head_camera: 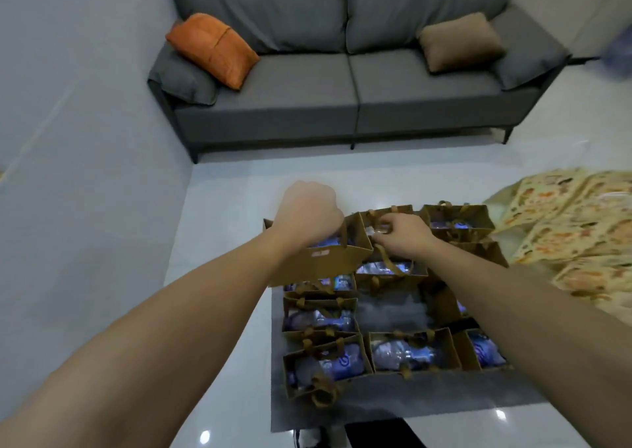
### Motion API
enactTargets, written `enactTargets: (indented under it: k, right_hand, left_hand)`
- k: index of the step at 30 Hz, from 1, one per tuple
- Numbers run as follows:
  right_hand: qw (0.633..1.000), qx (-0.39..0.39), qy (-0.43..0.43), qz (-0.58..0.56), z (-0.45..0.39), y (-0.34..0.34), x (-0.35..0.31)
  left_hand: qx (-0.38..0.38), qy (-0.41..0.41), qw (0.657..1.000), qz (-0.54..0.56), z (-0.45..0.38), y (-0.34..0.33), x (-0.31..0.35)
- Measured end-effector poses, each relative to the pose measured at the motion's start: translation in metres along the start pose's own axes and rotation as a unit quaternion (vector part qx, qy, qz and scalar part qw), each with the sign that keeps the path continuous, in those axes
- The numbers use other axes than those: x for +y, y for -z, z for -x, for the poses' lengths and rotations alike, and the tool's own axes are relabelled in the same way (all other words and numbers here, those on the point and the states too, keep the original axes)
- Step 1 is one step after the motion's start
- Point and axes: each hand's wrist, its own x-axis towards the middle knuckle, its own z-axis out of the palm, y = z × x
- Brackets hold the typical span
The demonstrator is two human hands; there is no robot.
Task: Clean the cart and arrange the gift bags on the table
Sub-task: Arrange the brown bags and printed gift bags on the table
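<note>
Several brown gift bags with blue-wrapped items inside stand packed on the grey cart top (393,403). My left hand (309,215) grips the handle of one brown gift bag (321,263) and holds it raised above the cart's far left corner. My right hand (400,237) pinches the handle of another gift bag (390,270) in the far middle row. A bare gap (390,307) shows in the cart's middle among the bags.
A grey sofa (342,95) with an orange cushion (212,49) and a brown cushion (460,42) stands ahead across the glossy white floor (222,208). Patterned yellow bags or sheets (578,229) lie at the right. A grey wall (85,140) runs along the left.
</note>
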Motion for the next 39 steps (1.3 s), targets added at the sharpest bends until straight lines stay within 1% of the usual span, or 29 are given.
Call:
enactTargets:
  k: [4, 9, 13, 21, 25, 28, 32, 35, 37, 39]
  right_hand:
    - [0.994, 0.021, -0.073, -0.078, 0.031, 0.003, 0.045]
    - [0.984, 0.031, -0.142, -0.104, 0.054, 0.002, 0.110]
    - [0.973, 0.001, -0.189, -0.134, 0.063, -0.007, 0.162]
    - [0.947, -0.026, -0.261, -0.183, 0.084, -0.037, 0.232]
    - [0.947, -0.052, -0.264, -0.173, 0.089, -0.051, 0.249]
    - [0.943, -0.049, -0.279, -0.175, 0.087, -0.061, 0.254]
    - [0.941, -0.046, -0.277, -0.189, 0.080, -0.069, 0.257]
    - [0.942, -0.040, -0.271, -0.194, 0.071, -0.069, 0.258]
    - [0.944, -0.040, -0.266, -0.193, 0.066, -0.070, 0.258]
    - [0.945, -0.041, -0.264, -0.190, 0.064, -0.071, 0.258]
  left_hand:
    - [-0.052, -0.043, 0.998, 0.017, -0.002, -0.033, 0.041]
    - [-0.106, -0.059, 0.992, 0.011, -0.003, -0.088, 0.080]
    - [-0.160, -0.051, 0.986, -0.003, -0.009, -0.134, 0.091]
    - [-0.241, -0.030, 0.969, -0.051, -0.019, -0.213, 0.094]
    - [-0.272, -0.040, 0.959, -0.064, -0.021, -0.237, 0.093]
    - [-0.290, -0.054, 0.953, -0.068, -0.023, -0.248, 0.101]
    - [-0.265, -0.031, 0.963, -0.047, -0.033, -0.256, 0.105]
    - [-0.256, -0.010, 0.966, -0.040, -0.039, -0.257, 0.096]
    - [-0.286, 0.000, 0.956, -0.065, -0.040, -0.260, 0.085]
    - [-0.350, 0.013, 0.931, -0.099, -0.037, -0.265, 0.074]
